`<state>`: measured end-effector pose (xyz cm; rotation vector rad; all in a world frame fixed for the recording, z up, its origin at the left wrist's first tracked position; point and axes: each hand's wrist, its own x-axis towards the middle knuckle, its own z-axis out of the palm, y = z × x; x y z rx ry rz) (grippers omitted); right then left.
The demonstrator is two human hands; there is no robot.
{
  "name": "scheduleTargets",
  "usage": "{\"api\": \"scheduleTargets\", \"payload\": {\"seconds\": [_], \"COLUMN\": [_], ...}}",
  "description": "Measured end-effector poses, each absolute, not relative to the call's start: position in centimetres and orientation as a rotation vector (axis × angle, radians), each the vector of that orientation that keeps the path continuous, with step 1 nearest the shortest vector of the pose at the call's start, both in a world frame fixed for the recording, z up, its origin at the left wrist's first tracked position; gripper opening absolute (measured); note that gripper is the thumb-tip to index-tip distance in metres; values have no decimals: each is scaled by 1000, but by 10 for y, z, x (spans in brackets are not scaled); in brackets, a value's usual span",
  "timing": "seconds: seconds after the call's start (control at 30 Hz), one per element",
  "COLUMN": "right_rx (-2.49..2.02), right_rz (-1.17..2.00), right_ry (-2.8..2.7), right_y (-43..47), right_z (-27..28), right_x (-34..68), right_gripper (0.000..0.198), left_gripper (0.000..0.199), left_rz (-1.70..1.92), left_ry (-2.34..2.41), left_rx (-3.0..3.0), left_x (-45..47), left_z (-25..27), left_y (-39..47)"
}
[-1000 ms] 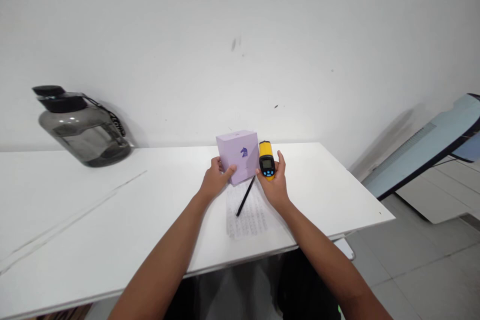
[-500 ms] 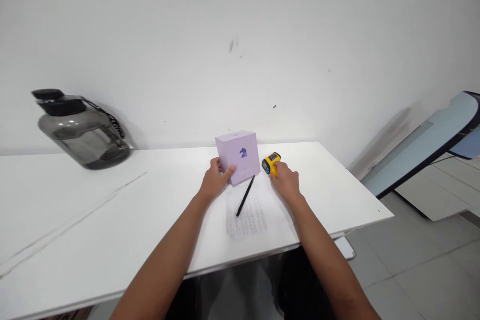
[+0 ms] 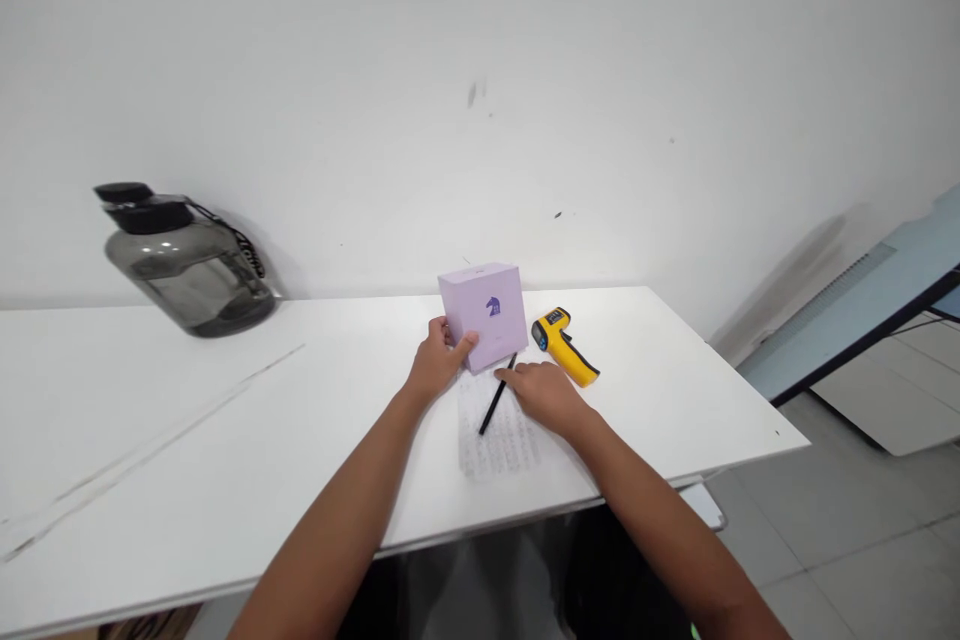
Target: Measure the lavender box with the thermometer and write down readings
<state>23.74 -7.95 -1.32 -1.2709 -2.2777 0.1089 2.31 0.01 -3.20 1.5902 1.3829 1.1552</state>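
Observation:
My left hand grips a light purple box by its left side, with the thumb on the front face. The box is tilted on the table and bears a dark purple horse-head mark. My right hand has its fingertips closed over the upper part of a black pen, just below the box. Beneath the pen lies a thin sheet of paper covered in writing. A yellow and black infrared thermometer gun rests on its side, right of the box and apart from my right hand.
A large grey water jug with a black lid and strap stands at the back left of the white table. Behind the table rises a white wall. A pale blue panel leans beyond the right edge.
My right hand has let go of the thermometer gun and moved left to the pen. My left hand still holds the box. The view has shifted slightly.

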Motion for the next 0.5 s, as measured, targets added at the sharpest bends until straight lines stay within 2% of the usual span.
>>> {"api": "scheduleTargets", "payload": {"seconds": [0.3,0.4,0.5], "right_rx": [-1014,-1093,-1246], "right_rz": [106,172,343], "right_ry": [-2412,-2162,-1825], "right_y": [-96,-101,-98], "right_z": [2,-3,-14], "right_x": [248,260,263], "right_gripper": [25,21,32], "left_gripper": [70,70,70], "left_rz": [1168,1154,1152], "left_ry": [1360,1354,1340], "left_rx": [1558,1527,1520], "left_x": [23,24,23], "left_z": [-35,-35,-35], "left_y": [3,3,3]}}
